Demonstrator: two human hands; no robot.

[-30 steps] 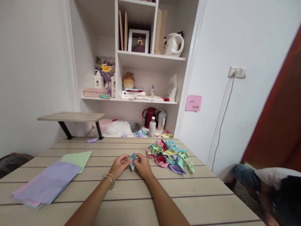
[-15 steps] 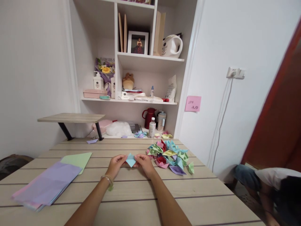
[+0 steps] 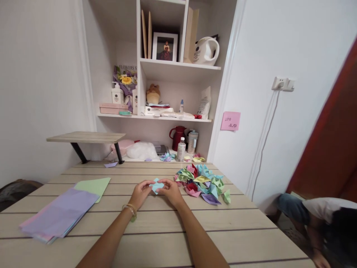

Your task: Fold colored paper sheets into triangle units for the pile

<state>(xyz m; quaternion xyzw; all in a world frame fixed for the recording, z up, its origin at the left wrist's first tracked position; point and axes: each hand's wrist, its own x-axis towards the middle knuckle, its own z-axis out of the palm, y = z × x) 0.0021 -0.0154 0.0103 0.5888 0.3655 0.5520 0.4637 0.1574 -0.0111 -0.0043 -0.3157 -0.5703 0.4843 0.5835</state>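
Note:
A small piece of folded light-blue paper point(image 3: 156, 186) is held between both hands, a little above the table. My left hand point(image 3: 141, 193) pinches its left side, with a bracelet on that wrist. My right hand point(image 3: 170, 190) pinches the right side, thumb and fingers closed on the edge. The paper's top and bottom corners stick out between the fingers. To the right of my right hand lies a heap of folded paper boats point(image 3: 202, 182) in several colours. Off to the left is a stack of coloured paper sheets point(image 3: 61, 214), purple on top, with a green sheet point(image 3: 93, 186) partly under it.
A small raised stand point(image 3: 86, 137) occupies the table's back left. A bottle point(image 3: 181, 149), a red jug point(image 3: 177, 137) and more folded papers point(image 3: 167, 157) stand behind the table. At the far right a person point(image 3: 320, 219) bends down.
The light-blue paper has gone from a diamond shape to one with flaps folded out at the sides. My fingers have shifted inward over it. The camera view has moved slightly.

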